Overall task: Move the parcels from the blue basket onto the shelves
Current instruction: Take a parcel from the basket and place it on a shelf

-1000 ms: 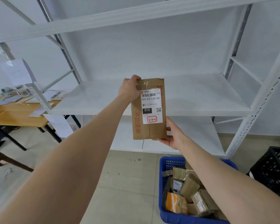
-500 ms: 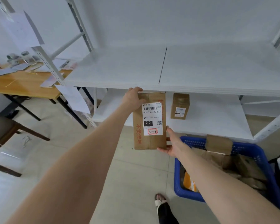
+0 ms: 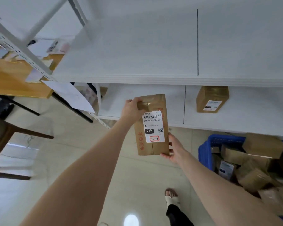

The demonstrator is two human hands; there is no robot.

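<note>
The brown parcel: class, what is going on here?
A person holds the brown parcel in both hands: the left hand grips its top corner, the right hand holds its bottom corner. It is in front of the lower shelf, where another parcel already sits. More parcels lie in the blue basket.

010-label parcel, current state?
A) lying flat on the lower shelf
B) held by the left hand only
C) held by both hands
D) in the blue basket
C: the left hand grips the top-left corner of the parcel and the right hand holds its bottom-right corner, keeping it upright in front of the lower shelf.
</note>
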